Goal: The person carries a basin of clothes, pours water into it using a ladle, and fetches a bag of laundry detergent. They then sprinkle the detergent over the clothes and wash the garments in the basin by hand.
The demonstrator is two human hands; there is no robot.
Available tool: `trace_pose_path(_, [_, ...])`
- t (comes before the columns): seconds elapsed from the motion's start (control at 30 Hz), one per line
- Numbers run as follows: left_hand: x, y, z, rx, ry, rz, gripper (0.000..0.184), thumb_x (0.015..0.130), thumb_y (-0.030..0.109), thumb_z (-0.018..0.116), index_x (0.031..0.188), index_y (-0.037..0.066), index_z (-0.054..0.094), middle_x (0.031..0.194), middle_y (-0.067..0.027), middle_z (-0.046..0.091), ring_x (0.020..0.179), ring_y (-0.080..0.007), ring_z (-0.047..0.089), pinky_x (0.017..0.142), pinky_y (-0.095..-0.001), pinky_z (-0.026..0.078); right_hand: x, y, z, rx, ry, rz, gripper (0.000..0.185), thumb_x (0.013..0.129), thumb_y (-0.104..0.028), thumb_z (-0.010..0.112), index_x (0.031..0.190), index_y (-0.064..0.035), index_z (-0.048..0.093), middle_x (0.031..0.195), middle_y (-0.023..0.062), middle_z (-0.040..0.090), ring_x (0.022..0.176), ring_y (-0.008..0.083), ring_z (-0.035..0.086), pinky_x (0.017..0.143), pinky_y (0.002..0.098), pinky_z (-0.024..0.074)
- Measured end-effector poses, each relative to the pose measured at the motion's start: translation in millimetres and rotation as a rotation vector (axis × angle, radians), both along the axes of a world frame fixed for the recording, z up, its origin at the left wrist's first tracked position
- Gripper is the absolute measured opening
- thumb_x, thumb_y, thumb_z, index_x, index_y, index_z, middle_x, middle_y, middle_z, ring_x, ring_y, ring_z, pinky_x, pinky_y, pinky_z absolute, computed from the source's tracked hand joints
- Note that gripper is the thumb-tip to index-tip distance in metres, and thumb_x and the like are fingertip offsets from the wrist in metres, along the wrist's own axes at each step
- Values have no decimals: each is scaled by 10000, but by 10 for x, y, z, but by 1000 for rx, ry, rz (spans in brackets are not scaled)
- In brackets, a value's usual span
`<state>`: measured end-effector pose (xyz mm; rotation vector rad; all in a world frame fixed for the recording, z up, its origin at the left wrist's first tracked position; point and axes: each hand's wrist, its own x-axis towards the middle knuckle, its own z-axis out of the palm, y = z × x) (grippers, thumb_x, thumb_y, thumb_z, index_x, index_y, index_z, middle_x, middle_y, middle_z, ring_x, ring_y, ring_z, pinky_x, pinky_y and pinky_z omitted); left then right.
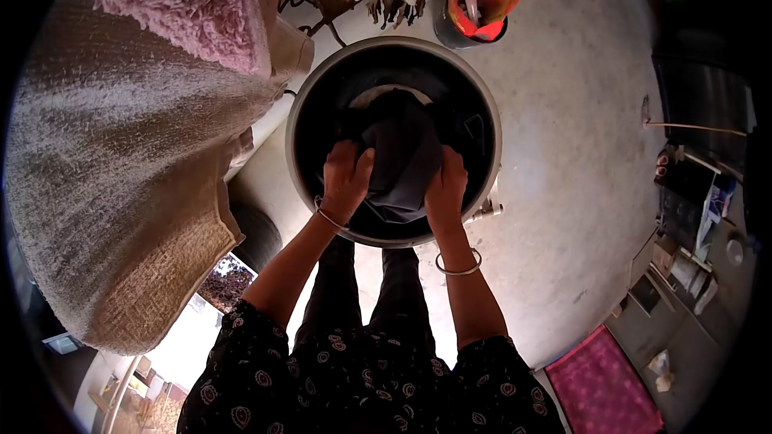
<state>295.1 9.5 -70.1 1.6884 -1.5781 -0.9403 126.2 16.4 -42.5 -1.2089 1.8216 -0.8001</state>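
A dark cloth (402,153), perhaps a garment, is bunched up over a round basin (492,124) with a grey rim and a dark inside. On the cloth's left side my left hand (346,181) is closed, its fingers curled into the fabric. My right hand (447,185) grips the right side of the same cloth, fingers wrapped round it. Both wrists wear bangles and lie over the basin's near part. More dark material seems to lie in the basin, but its shape is lost in shadow.
Left of the basin hang a large beige towel (121,169) and a pink fluffy cloth (177,0). Behind it stands a dark bin (452,32) with a red liner. At the lower right lies a pink mat (603,386); shelves with household items line the right side.
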Motion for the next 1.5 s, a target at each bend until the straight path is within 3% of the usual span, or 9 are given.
trace_pose_path(0.27, [-277, 100, -164, -124, -528, -186, 278, 698, 91, 547, 909, -89, 535, 1354, -240, 303, 1192, -432, 311, 890, -537, 321, 113, -193, -410, -81, 798, 369, 703, 727, -217, 615, 1349, -91, 315, 1428, 172, 195, 1262, 388, 260, 976, 496, 262])
trace_pose_path(0.67, [-283, -624, -864, 37, -687, -124, 295, 678, 208, 613, 914, 62, 515, 1115, -258, 442, 936, -422, 476, 749, -504, 439, 155, -496, -1293, -177, 861, 265, 613, 760, -275, 602, 1271, -35, 363, 1278, 231, 354, 1146, 474, 357, 878, 536, 398])
trace_pose_path(0.8, [-317, -815, -854, 102, -726, -105, 310, 692, 216, 605, 928, 45, 498, 947, -213, 533, 759, -387, 539, 628, -476, 473, 181, -617, -1349, -5, 744, 167, 504, 761, -242, 600, 1178, -24, 421, 1184, 220, 430, 979, 446, 506, 761, 490, 470])
trace_pose_path(0.9, [-381, -1003, -830, 158, -274, 162, 283, 733, 248, 590, 931, 58, 520, 827, -207, 590, 866, -384, 566, 710, -434, 472, 83, -798, -1309, 132, 546, 102, 458, 749, -211, 607, 1124, -4, 446, 1064, 197, 524, 865, 417, 571, 704, 462, 489])
trace_pose_path(1.03, [-297, -1160, -627, 229, 384, 282, 318, 804, 325, 611, 787, 18, 529, 744, -59, 581, 663, -200, 539, 654, -313, 429, -148, -804, -1138, -10, 26, -72, 366, 771, -209, 591, 1043, 23, 514, 886, 142, 608, 846, 289, 583, 764, 345, 459])
trace_pose_path(1.07, [-285, -1121, -478, 377, 612, 354, 337, 852, 312, 581, 711, 11, 531, 675, 11, 459, 609, -109, 380, 580, -259, 361, -201, -777, -989, 18, -211, -151, 353, 791, -221, 579, 1041, 22, 522, 899, 134, 606, 849, 250, 571, 776, 319, 445])
trace_pose_path(1.23, [-145, -604, 150, 211, 419, 100, 277, 881, 258, 526, 740, 20, 549, 692, -16, 414, 636, -124, 387, 580, -259, 342, -175, -422, -221, -24, -730, -249, 429, 881, -370, 530, 1038, 29, 523, 893, 88, 589, 849, 127, 493, 778, 238, 385])
trace_pose_path(1.37, [-225, -86, 382, -108, -154, -157, 272, 850, 268, 506, 752, 14, 501, 950, -136, 499, 836, -261, 469, 751, -347, 383, -77, 26, -109, -177, 200, 166, 402, 795, -287, 603, 1068, -8, 507, 1045, 120, 538, 961, 248, 495, 811, 372, 377])
trace_pose_path(1.5, [-282, 209, 28, -140, -445, -324, 259, 787, 276, 533, 832, 22, 510, 1172, -211, 446, 1063, -405, 405, 892, -499, 330, 41, 256, -327, -151, 550, 331, 470, 723, -218, 621, 1135, -33, 489, 1229, 150, 438, 1097, 341, 416, 850, 464, 356])
